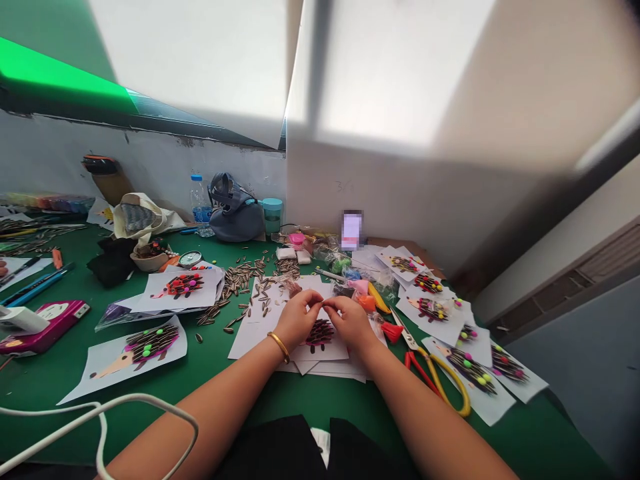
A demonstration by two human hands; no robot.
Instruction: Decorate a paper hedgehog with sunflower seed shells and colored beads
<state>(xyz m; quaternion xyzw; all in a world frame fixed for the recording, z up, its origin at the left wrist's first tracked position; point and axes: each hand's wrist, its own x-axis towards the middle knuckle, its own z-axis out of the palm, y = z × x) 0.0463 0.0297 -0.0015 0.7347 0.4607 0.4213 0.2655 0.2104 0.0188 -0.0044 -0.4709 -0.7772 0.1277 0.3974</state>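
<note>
My left hand (300, 320), with a gold bangle at its wrist, and my right hand (350, 321) meet at the fingertips over white paper sheets (250, 340). Both are closed in a pinch; whatever lies between the fingertips is too small to make out. Below and between them shows a hedgehog picture with dark seed spines (320, 333), partly hidden by my left hand. Loose striped sunflower seeds (243, 277) lie on the paper's left part and beyond it. Red-and-yellow-handled scissors (433, 373) rest right of my right hand, near orange and red clay packets (391, 331).
Finished hedgehog sheets lie at left (173, 343) and right (493, 407). Behind stand a phone (352, 230), a water bottle (201, 212), a grey bag (237, 217) and a teal-lidded cup (273, 217). A white cable (145, 399) crosses the lower left. Another person's fingers (3, 269) show at far left.
</note>
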